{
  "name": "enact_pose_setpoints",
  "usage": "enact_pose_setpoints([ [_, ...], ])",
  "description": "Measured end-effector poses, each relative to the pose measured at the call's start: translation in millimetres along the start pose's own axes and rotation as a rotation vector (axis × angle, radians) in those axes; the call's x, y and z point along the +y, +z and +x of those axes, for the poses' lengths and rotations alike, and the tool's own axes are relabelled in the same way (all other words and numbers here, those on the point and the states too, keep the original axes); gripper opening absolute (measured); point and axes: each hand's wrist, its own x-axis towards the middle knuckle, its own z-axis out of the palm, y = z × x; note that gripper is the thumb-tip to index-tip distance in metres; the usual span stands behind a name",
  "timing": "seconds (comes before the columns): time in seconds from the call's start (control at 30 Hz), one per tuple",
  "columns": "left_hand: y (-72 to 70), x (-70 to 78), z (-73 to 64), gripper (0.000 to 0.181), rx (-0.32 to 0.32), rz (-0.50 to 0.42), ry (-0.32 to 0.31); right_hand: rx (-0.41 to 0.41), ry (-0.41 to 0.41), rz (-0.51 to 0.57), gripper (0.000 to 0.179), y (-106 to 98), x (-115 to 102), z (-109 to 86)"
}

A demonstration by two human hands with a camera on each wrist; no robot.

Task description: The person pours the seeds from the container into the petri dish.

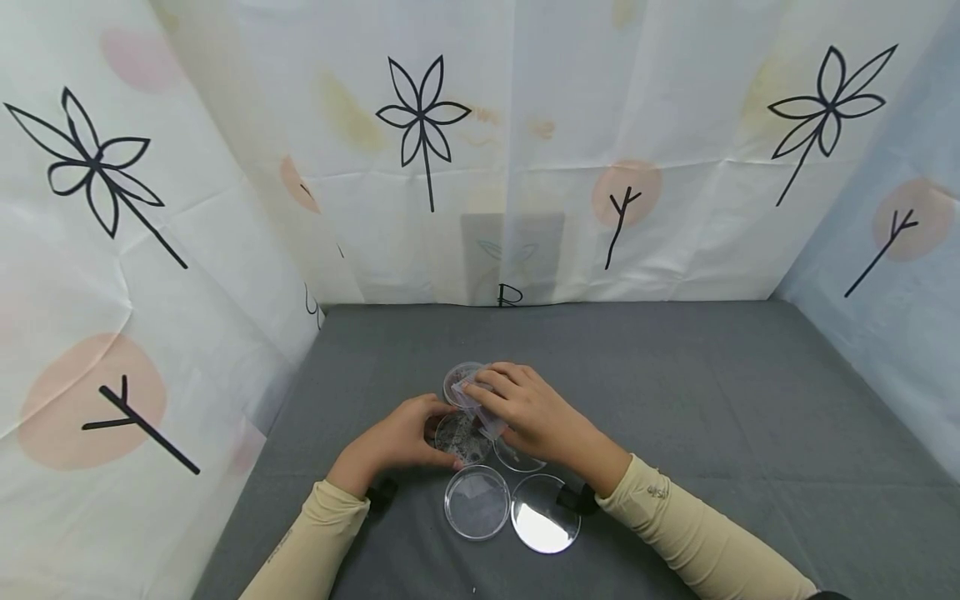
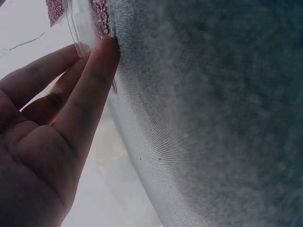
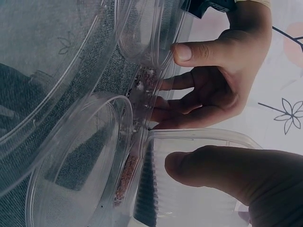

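My left hand [image 1: 405, 437] holds a round clear petri dish [image 1: 463, 442] by its rim, with thumb and fingers on either side. Small reddish-brown granules [image 2: 101, 19] show inside it in the left wrist view. Just above that dish, my right hand [image 1: 536, 417] grips a small clear plastic box [image 1: 487, 421]. In the right wrist view the right thumb [image 3: 199, 170] lies along the box, which has a ribbed wall; the other right fingers are hidden there. Another petri dish [image 1: 454, 379] stands behind, partly covered by the right hand and the box.
Nearer my body lie a clear round dish [image 1: 477, 502] and a second one [image 1: 546, 525] reflecting light. Another clear round piece [image 1: 517, 458] sits partly under the right hand. A grey cloth [image 1: 675, 375] covers the table, and patterned white curtains [image 1: 510, 167] stand around it.
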Motion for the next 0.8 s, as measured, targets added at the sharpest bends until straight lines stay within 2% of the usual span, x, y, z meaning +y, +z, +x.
enact_pose_setpoints([
  [0.2, -0.2, 0.7, -0.7, 0.081, -0.005, 0.003, 0.000, 0.019, -0.006, 0.012, 0.085, 1, 1, 0.1],
  [0.37, -0.2, 0.8, -0.7, 0.082, -0.005, 0.005, -0.010, 0.009, 0.045, 0.060, 0.085, 2, 3, -1.3],
  [0.5, 0.7, 0.4, -0.8, 0.082, -0.006, -0.002, -0.011, -0.014, 0.135, 0.137, 0.096, 0, 3, -6.1],
  [0.6, 1.3, 0.4, -0.9, 0.083, -0.001, -0.007, -0.013, -0.042, 0.232, 0.219, 0.101, -2, 4, -11.7],
  [0.67, 1.5, -0.2, -0.6, 0.084, 0.003, -0.004, -0.016, -0.057, 0.309, 0.274, 0.099, -3, 7, -15.1],
  [0.8, 1.8, -0.8, 0.6, 0.084, 0.013, -0.002, -0.009, -0.028, 0.442, 0.380, 0.094, -10, 19, -23.3],
])
